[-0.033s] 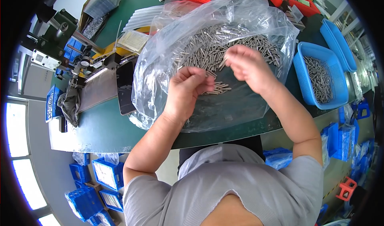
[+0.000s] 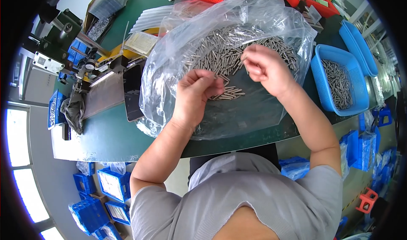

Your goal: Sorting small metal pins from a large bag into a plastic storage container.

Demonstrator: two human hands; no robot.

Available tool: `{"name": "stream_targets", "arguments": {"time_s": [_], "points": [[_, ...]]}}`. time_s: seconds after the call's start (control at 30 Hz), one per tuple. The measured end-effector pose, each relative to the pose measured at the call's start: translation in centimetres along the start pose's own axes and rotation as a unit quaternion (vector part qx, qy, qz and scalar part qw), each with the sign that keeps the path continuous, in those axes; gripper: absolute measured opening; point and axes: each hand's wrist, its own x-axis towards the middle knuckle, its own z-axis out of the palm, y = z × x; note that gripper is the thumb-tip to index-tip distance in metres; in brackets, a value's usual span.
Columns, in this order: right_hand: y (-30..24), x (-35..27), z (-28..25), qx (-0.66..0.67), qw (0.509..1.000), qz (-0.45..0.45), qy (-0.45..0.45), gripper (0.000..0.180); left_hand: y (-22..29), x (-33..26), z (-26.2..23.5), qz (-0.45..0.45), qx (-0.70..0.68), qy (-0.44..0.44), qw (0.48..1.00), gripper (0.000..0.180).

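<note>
Here, the left hand (image 2: 196, 89) is at the near left of a big heap of small metal pins (image 2: 212, 59). Its thumb and fingers curl in close, but I cannot tell if they pinch a pin. The right hand (image 2: 267, 68) is over the heap's right side, fingers bent in too; I cannot tell what they hold. The pins lie on a clear plastic bag (image 2: 163, 78) on the green table (image 2: 106, 138). More pins fill a blue basket (image 2: 321, 85) on the right.
</note>
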Motion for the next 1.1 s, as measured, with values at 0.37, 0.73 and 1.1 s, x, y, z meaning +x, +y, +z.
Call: {"name": "stream_targets", "arguments": {"time_s": [0.37,0.73,1.1], "points": [[3.1,2.1,2.2,-0.591,0.755,-0.286,0.009,0.015,0.1,0.0,-0.3,0.032,-0.026,0.024,0.999,0.008],[0.6,-0.2,0.2,-0.534,0.835,-0.122,-0.046,0.009,0.1,-0.4,0.2,-0.006,-0.006,0.006,1.000,0.010],[-0.1,-1.1,1.1,-0.154,0.986,-0.037,-0.057,0.009,-0.3,-0.3,0.4,-0.064,-0.001,-0.097,0.993,0.010]]}}
